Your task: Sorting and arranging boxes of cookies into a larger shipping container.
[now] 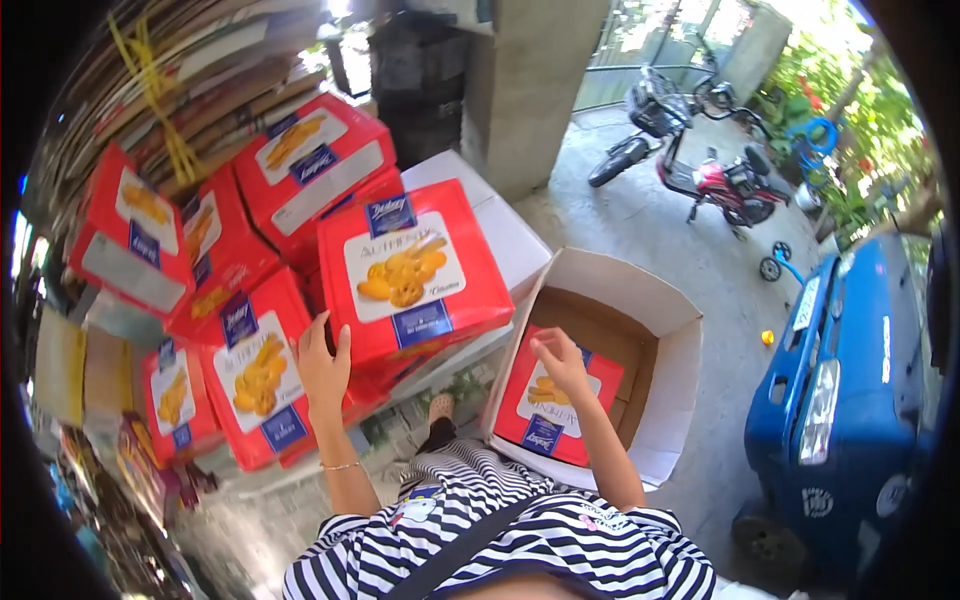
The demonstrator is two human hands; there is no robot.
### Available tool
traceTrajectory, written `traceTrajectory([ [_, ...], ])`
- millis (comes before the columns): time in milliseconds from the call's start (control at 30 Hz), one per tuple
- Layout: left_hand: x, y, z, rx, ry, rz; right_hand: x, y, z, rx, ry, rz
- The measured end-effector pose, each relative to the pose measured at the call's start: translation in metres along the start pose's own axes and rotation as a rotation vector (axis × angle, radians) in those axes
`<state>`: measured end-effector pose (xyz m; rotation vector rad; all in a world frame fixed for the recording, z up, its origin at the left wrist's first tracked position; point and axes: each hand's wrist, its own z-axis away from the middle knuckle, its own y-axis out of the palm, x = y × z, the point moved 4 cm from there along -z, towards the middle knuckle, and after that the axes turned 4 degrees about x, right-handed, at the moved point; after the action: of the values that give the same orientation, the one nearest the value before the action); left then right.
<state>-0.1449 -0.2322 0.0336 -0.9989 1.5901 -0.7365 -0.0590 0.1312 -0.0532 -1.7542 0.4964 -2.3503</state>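
Six or more red boxes (415, 275) are piled left; one box (545, 410) lies in an open carton (675, 370). Spread left hand (323, 372) beside the pile, half-curled right hand (563, 362) above the carton, look empty. Right: one scooter (683, 180), one blue vehicle (855, 400).

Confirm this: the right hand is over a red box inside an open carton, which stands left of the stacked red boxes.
Not right: the head view shows the open carton right of the stacked red boxes. The right hand is over a red box inside it.
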Motion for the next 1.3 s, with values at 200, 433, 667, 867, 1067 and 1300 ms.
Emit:
traceTrajectory([
  [200,-0.013,0.013,-0.032,0.377,0.014,-0.269,0.042,0.026,-0.049,-0.272,-0.054,-0.441],
  [433,0.007,0.009,-0.034,0.319,0.083,-0.11,0.063,0.048,-0.052,-0.152,0.217,-0.506],
  [667,-0.042,-0.031,-0.026,0.408,0.072,0.321,0.089,0.017,0.007,-0.392,-0.092,-0.759],
  [867,-0.116,-0.028,0.004,0.528,0.281,0.83,0.08,-0.051,0.09,-0.712,-0.306,-0.878],
  [1067,-0.196,0.007,0.029,0.721,0.582,1.009,0.016,-0.084,0.172,-1.017,-0.197,-1.0],
  [1300,-0.225,0.046,0.059,0.824,0.739,0.804,-0.032,-0.078,0.227,-1.179,0.004,-0.981],
])
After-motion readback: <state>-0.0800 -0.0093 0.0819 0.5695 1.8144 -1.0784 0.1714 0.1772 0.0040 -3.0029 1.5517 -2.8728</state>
